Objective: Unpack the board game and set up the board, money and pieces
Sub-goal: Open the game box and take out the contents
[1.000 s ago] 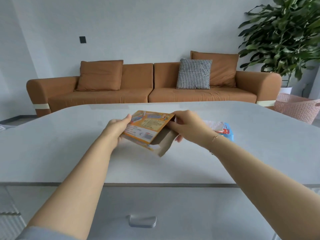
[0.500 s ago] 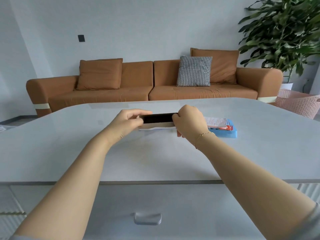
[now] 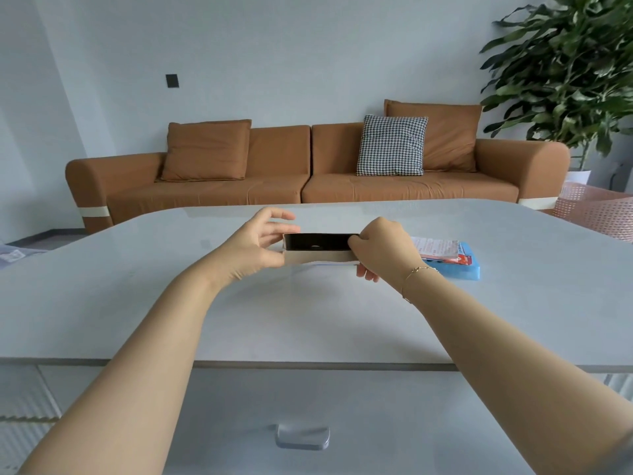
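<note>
I hold the game box (image 3: 318, 257) level over the middle of the grey table (image 3: 137, 303), its open end facing me and dark inside. My left hand (image 3: 258, 243) grips the box's left end with thumb below and fingers partly lifted. At the right end my right hand (image 3: 380, 250) is closed on the box's top edge. Just right of that hand lies a blue plastic case (image 3: 460, 267) with a red and white printed packet (image 3: 442, 250) on top. What is inside the box is too dark to tell.
A brown sofa (image 3: 308, 186) with cushions stands beyond the table. A large potted plant (image 3: 575, 63) and a pink mesh basket (image 3: 599, 210) are at the far right. A drawer handle (image 3: 303, 437) shows below the table's near edge.
The box was tilted with its orange printed face up; now it is level with its open end towards me. The left hand's fingers have loosened a little.
</note>
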### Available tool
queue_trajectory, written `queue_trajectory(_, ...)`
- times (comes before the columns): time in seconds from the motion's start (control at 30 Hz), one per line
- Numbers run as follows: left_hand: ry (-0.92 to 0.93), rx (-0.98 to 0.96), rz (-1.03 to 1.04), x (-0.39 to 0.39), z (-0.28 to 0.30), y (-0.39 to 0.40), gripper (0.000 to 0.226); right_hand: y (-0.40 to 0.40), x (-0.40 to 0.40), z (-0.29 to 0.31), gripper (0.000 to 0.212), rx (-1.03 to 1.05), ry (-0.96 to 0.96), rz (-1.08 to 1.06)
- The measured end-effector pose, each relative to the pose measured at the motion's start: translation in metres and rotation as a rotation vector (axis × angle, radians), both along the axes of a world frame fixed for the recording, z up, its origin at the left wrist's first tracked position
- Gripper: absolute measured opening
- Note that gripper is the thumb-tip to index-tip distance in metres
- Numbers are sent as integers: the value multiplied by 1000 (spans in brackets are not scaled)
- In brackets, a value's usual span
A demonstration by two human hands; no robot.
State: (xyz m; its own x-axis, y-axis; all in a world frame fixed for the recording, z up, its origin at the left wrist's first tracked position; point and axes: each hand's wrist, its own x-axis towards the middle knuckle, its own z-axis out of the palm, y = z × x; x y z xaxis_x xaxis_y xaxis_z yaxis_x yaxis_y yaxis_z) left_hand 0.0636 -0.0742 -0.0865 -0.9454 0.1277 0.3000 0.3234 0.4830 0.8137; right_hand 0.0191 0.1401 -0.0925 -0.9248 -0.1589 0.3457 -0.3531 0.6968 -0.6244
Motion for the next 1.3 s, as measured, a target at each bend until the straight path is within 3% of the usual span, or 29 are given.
queue_trajectory(0.07,28,19,21,-1,-4,3,57,1,-2,0,27,-80,-21,7)
queue_trajectory(0.23,195,179,98,-9,-19,18,30,1,-1,-3,12,-325,114,64)
queue_trajectory(0.37,162,52,85,-19,-27,20,17,-6,0,-5,14,-424,-2,128)
queue_trajectory(0.47,12,-95,22,-17,-28,16,45,-6,-4,-11,23,-516,-98,151)
queue_trajectory(0.57,-80,-69,-1,-14,-27,12,64,-4,-6,-12,33,-633,-199,188)
queue_trajectory(0.67,-5,-137,-12,-14,-32,9,55,-1,-7,-10,36,-664,-245,166)
queue_trajectory(0.8,151,-189,129,-23,-42,5,41,-2,-3,-12,12,-638,-201,167)
queue_trajectory(0.9,207,-240,195,-25,-41,6,40,-4,-1,-13,25,-678,-256,178)
queue_trajectory(1.03,74,-238,107,-18,-36,3,37,-3,1,-12,21,-758,-365,229)
queue_trajectory(1.1,-21,-238,38,-14,-34,5,51,-1,-1,-13,18,-788,-413,230)
queue_trajectory(1.17,39,-346,44,-13,-35,7,68,-1,-3,-12,15,-866,-452,279)
queue_trajectory(1.3,343,-545,159,-14,-42,11,48,-3,-2,-7,25,-963,-479,344)
